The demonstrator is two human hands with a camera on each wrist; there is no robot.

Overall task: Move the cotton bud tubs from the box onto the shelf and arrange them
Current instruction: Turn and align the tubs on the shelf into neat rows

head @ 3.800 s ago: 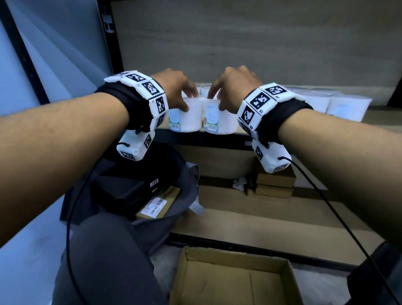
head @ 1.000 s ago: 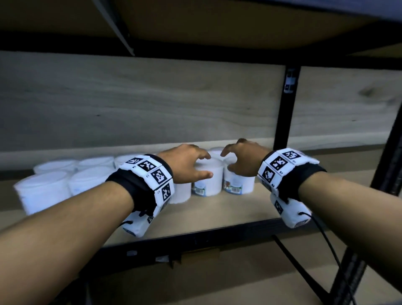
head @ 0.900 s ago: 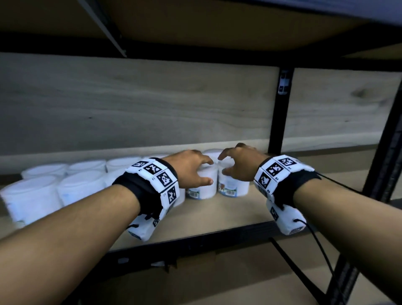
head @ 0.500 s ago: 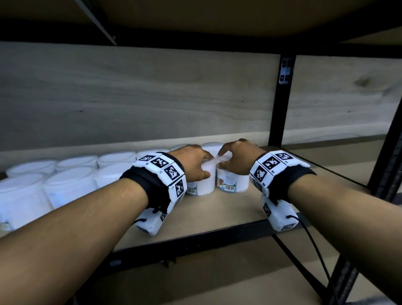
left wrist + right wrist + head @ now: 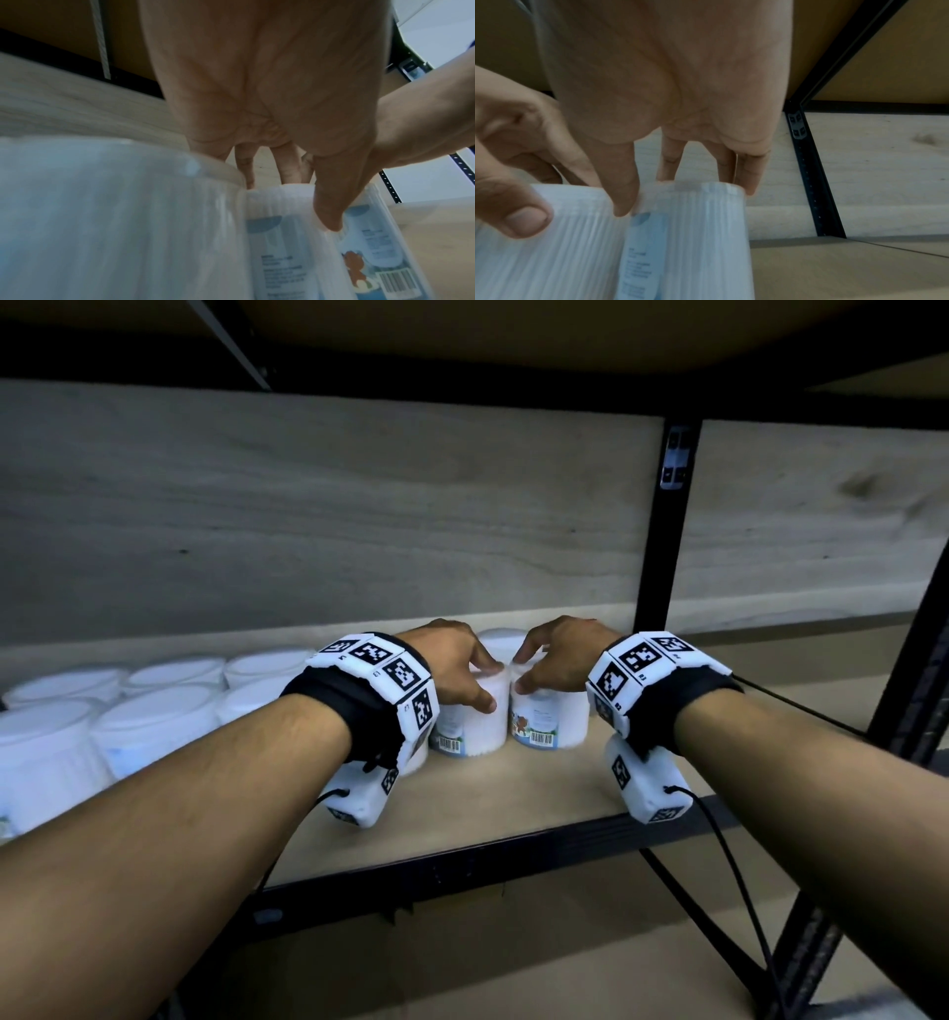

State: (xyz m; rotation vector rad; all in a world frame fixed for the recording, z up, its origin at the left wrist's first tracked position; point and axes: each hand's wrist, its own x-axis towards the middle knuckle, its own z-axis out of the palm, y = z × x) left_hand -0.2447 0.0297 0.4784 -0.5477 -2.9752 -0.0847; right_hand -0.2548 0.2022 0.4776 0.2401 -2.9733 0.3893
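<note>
Shelf [image 5: 524, 796]: wooden board, black frame, tubs in rows.
Left hand [image 5: 452, 667]: fingers curled over left tub [image 5: 475, 726].
Right hand [image 5: 562, 654]: fingers gripping right tub [image 5: 549, 724].

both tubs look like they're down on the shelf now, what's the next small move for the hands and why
Probably let go and draw both hands back. The left hand grips one tub from above and the right hand the other tub; both stand upright on the shelf, side by side at the end of the front row of tubs, so little arranging seems left.
</note>
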